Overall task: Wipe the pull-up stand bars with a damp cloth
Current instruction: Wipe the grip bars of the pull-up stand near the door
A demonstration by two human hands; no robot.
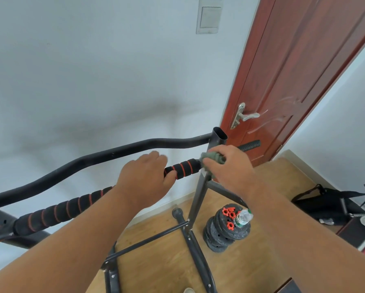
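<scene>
Fingers of left hand [144, 176] curled over foam bar [183, 168]; right hand [230, 166] fingers bunch green cloth [213, 157] at upright post [216, 140].

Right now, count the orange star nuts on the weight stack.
3 show clearly: two orange star nuts near the top of the weight stack, one lower. The water bottle may hide more.

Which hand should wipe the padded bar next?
Probably the right hand: it already grips the green cloth at the end of the padded bar. The left hand only grips the bar, steadying it.
</scene>
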